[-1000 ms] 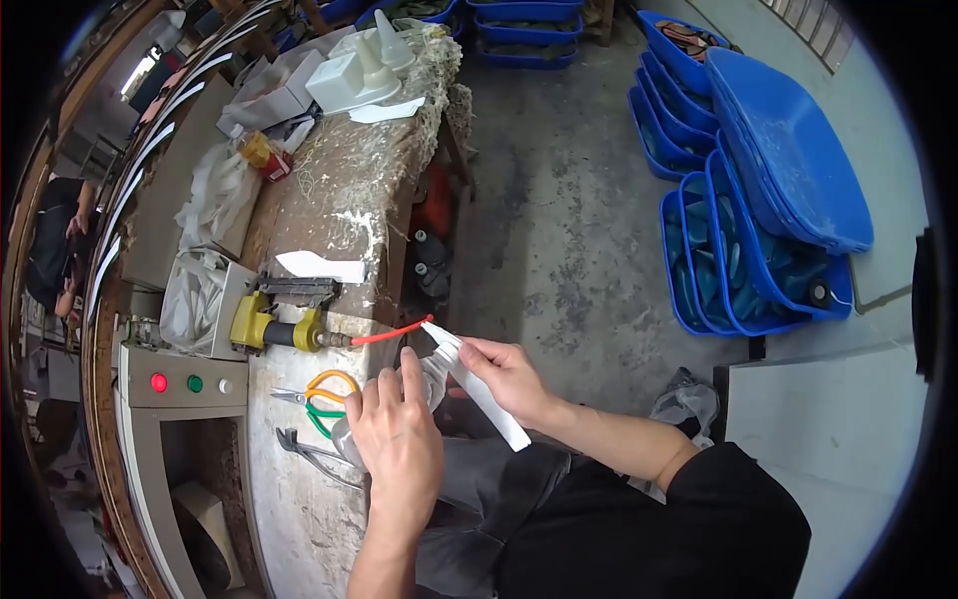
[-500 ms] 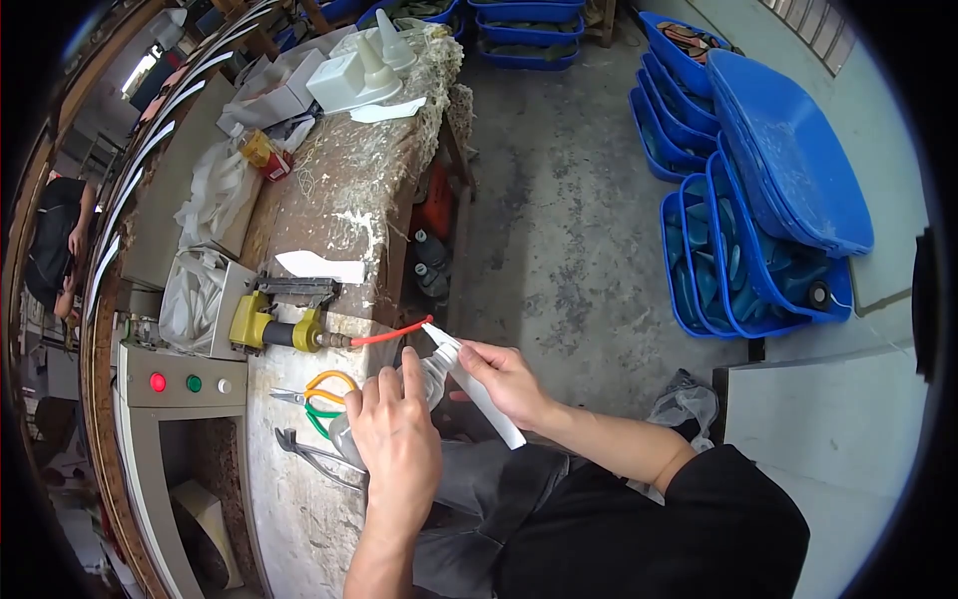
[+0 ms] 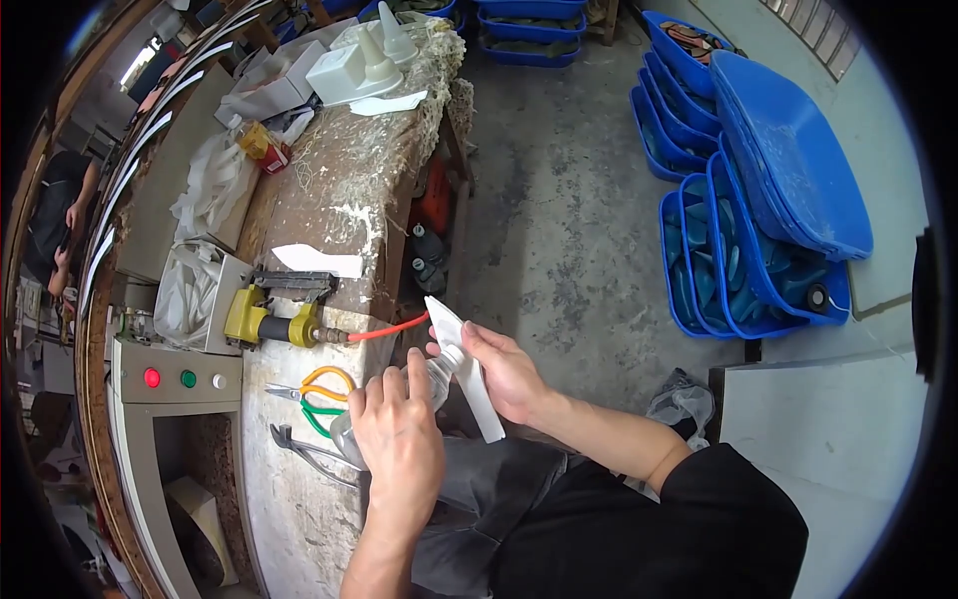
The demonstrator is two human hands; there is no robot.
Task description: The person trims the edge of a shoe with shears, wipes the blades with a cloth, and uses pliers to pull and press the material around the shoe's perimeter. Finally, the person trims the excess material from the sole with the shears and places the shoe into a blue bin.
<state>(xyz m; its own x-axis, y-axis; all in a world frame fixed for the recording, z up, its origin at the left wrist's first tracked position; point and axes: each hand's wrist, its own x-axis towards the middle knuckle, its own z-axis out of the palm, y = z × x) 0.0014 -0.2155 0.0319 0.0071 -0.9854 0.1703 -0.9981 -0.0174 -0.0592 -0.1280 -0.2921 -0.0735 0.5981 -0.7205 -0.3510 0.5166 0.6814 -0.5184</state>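
Note:
My left hand [image 3: 399, 429] is wrapped around a clear plastic squeeze bottle [image 3: 439, 381], tilted up to the right. The bottle's neck end meets a flat white strip [image 3: 481, 401] with a pointed, wider upper end. My right hand [image 3: 507, 371] pinches that strip near its middle, thumb on the near face and other fingers behind. Beside my left hand on the bench lie scissors with orange and green handles [image 3: 311, 407] and metal pincers [image 3: 309, 455]. Just beyond is a yellow pneumatic stapler [image 3: 244, 317] on a red hose [image 3: 394, 327].
Another white strip [image 3: 319, 262] lies on the worn bench [image 3: 329, 190]. White cone-shaped stands [image 3: 374, 65] occupy its far end. A button panel [image 3: 185, 379] is at left. Blue bins [image 3: 798, 150] are stacked at right beyond the concrete floor. Another person [image 3: 65, 215] appears at far left.
My right hand has turned the white strip, so its broad pointed end now faces me and its lower end has swung left. The bottle stays in my left hand.

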